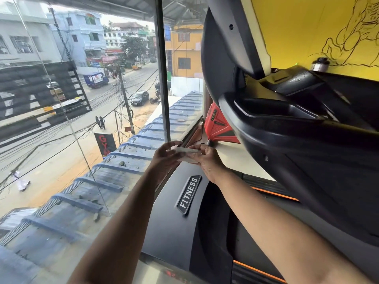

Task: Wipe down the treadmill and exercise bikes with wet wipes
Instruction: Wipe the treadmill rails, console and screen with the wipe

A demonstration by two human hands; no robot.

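Observation:
A small white wet wipe (pixel 187 154) is stretched between both hands above the front of the black treadmill (pixel 176 222), whose motor cover carries a "FITNESS" badge. My left hand (pixel 164 158) pinches the wipe's left edge and my right hand (pixel 207 160) pinches its right side. The treadmill's black console and handrail (pixel 276 124) rise at the right, above my right forearm.
A large glass window (pixel 82 119) stands directly to the left and ahead, with a street below. A red device (pixel 219 126) sits on the pale sill by the window corner. A yellow wall with a line drawing and a small jar (pixel 320 64) lie at the upper right.

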